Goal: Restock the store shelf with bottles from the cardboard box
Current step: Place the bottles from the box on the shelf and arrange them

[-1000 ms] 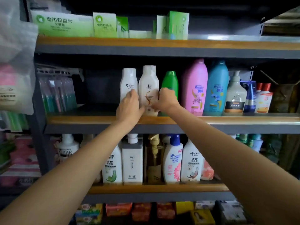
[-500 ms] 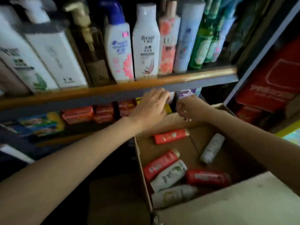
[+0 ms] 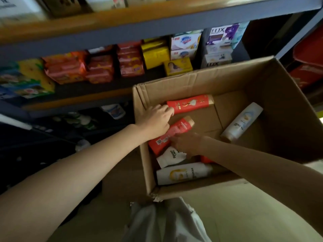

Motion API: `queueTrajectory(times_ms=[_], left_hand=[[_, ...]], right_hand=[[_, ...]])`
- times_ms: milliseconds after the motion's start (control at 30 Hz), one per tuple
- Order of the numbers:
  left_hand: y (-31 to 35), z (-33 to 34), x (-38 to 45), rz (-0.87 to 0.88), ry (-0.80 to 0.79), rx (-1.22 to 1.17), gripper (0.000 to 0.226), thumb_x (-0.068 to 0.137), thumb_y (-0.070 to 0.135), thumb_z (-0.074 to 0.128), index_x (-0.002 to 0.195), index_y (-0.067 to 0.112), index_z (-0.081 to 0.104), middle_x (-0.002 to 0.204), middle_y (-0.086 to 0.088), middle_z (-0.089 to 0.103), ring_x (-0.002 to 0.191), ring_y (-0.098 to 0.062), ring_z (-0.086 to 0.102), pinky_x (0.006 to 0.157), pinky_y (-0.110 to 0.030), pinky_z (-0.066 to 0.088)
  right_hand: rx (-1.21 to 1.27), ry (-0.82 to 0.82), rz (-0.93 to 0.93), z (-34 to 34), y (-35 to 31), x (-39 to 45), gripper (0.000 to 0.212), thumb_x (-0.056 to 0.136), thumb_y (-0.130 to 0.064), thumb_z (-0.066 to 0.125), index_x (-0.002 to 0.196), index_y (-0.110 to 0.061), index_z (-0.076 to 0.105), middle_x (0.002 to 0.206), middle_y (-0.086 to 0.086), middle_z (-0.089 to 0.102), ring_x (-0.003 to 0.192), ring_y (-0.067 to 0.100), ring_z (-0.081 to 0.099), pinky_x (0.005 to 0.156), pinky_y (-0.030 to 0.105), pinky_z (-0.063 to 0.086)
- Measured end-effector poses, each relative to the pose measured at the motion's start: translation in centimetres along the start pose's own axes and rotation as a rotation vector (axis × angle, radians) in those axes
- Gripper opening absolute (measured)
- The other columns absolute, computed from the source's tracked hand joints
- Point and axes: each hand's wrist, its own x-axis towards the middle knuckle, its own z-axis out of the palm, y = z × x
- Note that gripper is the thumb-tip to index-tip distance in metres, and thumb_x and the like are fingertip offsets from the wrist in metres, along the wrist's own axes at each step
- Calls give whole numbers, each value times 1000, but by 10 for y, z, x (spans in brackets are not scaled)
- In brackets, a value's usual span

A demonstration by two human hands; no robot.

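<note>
Inside the open brown cardboard box (image 3: 283, 109), the left hand (image 3: 155, 120) and right hand (image 3: 186, 143) both reach the middle red plastic bottle (image 3: 176, 131); whether either grips it cannot be told.

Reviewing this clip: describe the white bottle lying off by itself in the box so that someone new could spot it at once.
Start at the open cardboard box below the shelves. On its floor, right of the fold, lies the white bottle, diagonal and alone. The other bottles cluster along the left wall by both hands; this one touches none.

Dim aisle — pale floor (image 3: 244, 215), soap packs (image 3: 130, 62) stacked behind.
</note>
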Motion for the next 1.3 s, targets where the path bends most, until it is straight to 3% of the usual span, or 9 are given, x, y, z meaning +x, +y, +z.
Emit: queueTrajectory(times_ms=[300,400,500,567,700,800,1000,1133,1300], left_hand=[[-19,-6,-10,-29,48,-67,28,90,10,45,118,11,49,119,-5,53,112,-22,49,94,-36,40],[-22,-28,-8,-160,118,-217,27,92,10,43,117,8,49,119,-7,54,111,-23,50,89,-32,40],[-23,-77,-4,-482,337,-740,42,82,35,50,110,4,53,106,-10,58,99,-25,55,80,-30,41],[-27,-122,-10,-475,555,-960,61,61,53,51,95,3,54,90,-5,55,91,-24,57,80,-36,44],[-48,-219,-52,-247,802,-1067,37,66,38,72,91,20,52,87,6,59,82,-13,57,72,-27,45],[-67,-280,-91,-125,784,-954,46,63,42,74,102,29,54,106,6,65,100,-11,62,85,-26,50],[-95,-383,-161,13,983,-633,42,80,13,71,119,8,55,106,1,62,102,-14,59,84,-20,48],[-119,-437,-196,60,1084,-458,44,82,17,69,122,11,54,110,5,61,102,-9,56,85,-20,45],[-152,-477,-200,28,1034,-467,48,82,16,69,126,15,50,121,-1,62,107,-13,59,93,-33,49]], right_hand=[[-44,83,216,-6,15,-6,88,78,-33,71,144,-7,19,146,15,32,135,31,27,104,44,39],[199,322,415,-52,43,-28,87,74,-43,71,139,-10,24,135,7,44,131,27,30,97,40,43],[343,613,534,-120,55,-47,87,69,-45,74,133,-7,29,129,9,48,131,27,30,88,43,46],[399,780,563,-165,52,-59,80,68,-42,74,126,-5,34,119,10,54,125,28,35,81,41,44],[526,1172,546,-264,20,-85,67,65,-41,74,113,-6,42,88,0,54,109,28,45,72,38,43],[579,1457,493,-338,-11,-101,60,65,-38,75,103,-5,42,70,-12,31,98,28,47,67,39,43],[449,1836,279,-465,-67,-131,58,64,-29,77,106,-4,46,78,-8,39,95,27,45,66,38,43],[390,1863,184,-523,-77,-134,45,75,-25,73,104,-8,42,91,4,49,87,23,50,64,27,35],[437,1817,166,-565,-72,-132,40,79,-26,73,89,-10,39,70,-5,43,71,17,46,53,22,31]])
